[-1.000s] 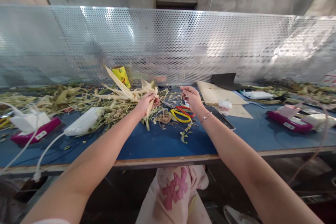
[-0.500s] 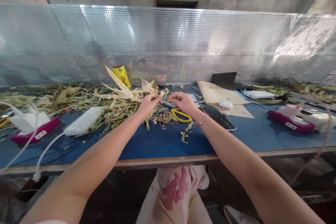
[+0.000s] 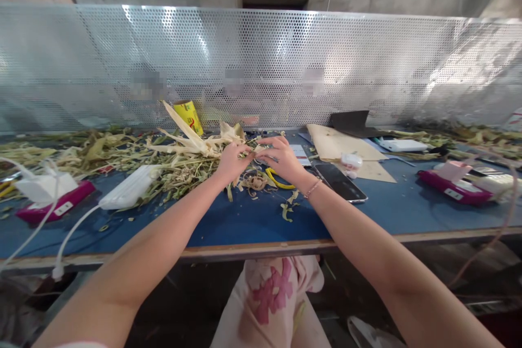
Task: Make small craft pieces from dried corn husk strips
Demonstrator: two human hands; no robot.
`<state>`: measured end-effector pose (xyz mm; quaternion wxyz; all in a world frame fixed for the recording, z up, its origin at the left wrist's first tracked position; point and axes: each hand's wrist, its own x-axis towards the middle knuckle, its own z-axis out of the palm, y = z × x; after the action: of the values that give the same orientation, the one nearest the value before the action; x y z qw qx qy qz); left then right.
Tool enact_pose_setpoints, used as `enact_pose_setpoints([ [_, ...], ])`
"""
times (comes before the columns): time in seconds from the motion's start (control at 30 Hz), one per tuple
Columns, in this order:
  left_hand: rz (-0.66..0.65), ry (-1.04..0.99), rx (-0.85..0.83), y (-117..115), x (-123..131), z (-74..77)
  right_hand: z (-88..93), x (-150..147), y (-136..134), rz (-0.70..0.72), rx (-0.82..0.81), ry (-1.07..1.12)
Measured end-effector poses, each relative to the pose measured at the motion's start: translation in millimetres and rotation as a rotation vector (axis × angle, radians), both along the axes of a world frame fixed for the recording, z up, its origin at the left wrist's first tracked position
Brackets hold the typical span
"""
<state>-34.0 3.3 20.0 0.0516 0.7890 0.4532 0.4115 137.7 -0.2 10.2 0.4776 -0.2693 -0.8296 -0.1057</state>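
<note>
Both of my hands meet over a pile of dried corn husks (image 3: 191,147) on the blue table (image 3: 244,223). My left hand (image 3: 231,162) is closed in a pinch on a strip of husk at the pile's right end. My right hand (image 3: 281,159) is closed too, its fingertips touching the left hand's, gripping the same husk strip. Yellow-handled scissors (image 3: 279,180) lie on the table right under my right hand, partly hidden by it. Small husk scraps (image 3: 287,209) lie in front of the hands.
A black phone (image 3: 340,182) lies right of my right hand. Brown cardboard (image 3: 334,147), a yellow roll (image 3: 188,115), a white pack (image 3: 128,189) and pink devices (image 3: 55,204) (image 3: 451,184) with white cables sit around. A perforated metal screen (image 3: 261,65) closes off the back.
My right hand has moved left from above the scissors until it meets my left hand at the husk. The left hand stayed almost in place.
</note>
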Motion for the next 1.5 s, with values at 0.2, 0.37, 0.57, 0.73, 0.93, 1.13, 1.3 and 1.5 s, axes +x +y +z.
enact_pose_setpoints([
  [0.2,-0.023,0.196,0.222,-1.4,1.0,-7.2,-0.5,-0.7,3.0,0.019,-0.102,0.059],
  [0.37,0.01,0.267,0.233,-7.1,4.6,-9.7,-1.5,-1.7,1.4,0.012,-0.18,0.081],
  [0.57,-0.144,0.229,0.18,-5.4,5.0,-10.0,-4.1,-2.2,1.6,0.026,-0.233,0.132],
  [0.73,-0.201,0.162,0.162,-5.2,6.3,-10.3,-3.9,-3.7,3.8,0.027,-0.426,0.283],
  [0.93,-0.251,0.2,0.117,-8.8,6.9,-8.2,-0.1,-1.0,4.6,0.342,-1.032,0.606],
  [1.13,-0.283,0.168,0.085,-9.3,6.9,-8.2,6.7,1.8,-2.0,0.44,-1.335,0.797],
  [1.3,-0.256,0.053,-0.026,-10.8,8.1,-6.8,1.7,-1.8,2.2,0.444,-1.228,0.812],
  [1.5,-0.184,-0.212,-0.164,-8.2,8.7,-8.2,-2.8,-4.5,8.3,0.265,-0.954,0.606],
])
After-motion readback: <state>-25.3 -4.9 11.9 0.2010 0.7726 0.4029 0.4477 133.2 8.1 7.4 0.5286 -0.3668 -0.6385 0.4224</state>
